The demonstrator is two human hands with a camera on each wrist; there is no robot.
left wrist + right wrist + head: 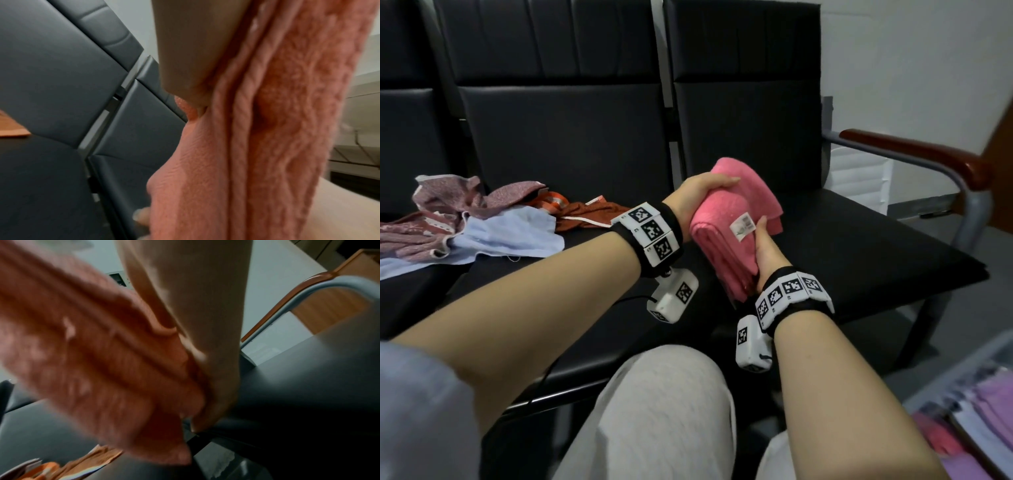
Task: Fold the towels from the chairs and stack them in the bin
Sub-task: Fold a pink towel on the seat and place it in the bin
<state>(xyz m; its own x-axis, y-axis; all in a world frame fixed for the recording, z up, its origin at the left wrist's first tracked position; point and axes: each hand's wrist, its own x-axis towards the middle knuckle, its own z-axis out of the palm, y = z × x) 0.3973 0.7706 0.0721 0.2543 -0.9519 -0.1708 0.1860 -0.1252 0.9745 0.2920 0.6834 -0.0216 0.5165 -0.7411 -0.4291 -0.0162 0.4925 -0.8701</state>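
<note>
A folded pink towel with a white label hangs tilted just above the black chair seat, held between both hands. My left hand grips its upper left edge, thumb on top; in the left wrist view the thumb presses the towel and a fingertip shows beneath. My right hand holds the lower right edge, thumb beside the label; the right wrist view shows it against the blurred towel. The bin sits at the lower right and holds folded purple and pink towels.
Unfolded cloths lie on the left seat: a maroon patterned one, a light blue one and an orange-brown one. A wooden armrest on a grey metal frame bounds the right chair. My grey-clad knee is in front.
</note>
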